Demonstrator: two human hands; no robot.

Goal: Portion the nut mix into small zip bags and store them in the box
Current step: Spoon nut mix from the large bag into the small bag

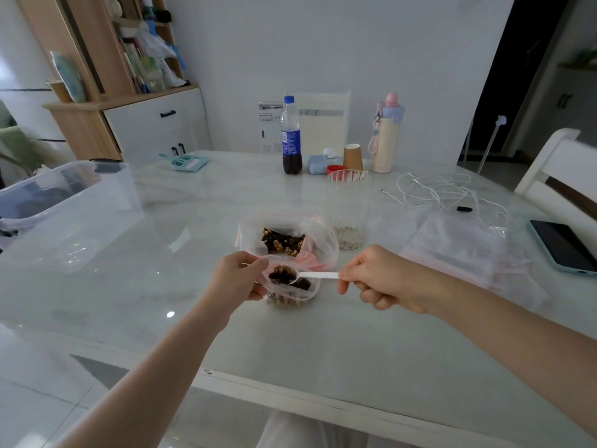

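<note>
The right hand (pixel 384 279) has its grip pinched on the handle of a small white plastic spoon (pixel 310 275) heaped with dark nut mix (pixel 282 274). The left hand (pixel 235 276) grips a small clear zip bag (pixel 290 286) open under the spoon, near the worktop's (pixel 323 344) front edge. A clear plastic storage box (pixel 64 208) sits at the left edge.

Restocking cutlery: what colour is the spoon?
White, seen in the head view: the spoon loaded with nut mix.
</note>
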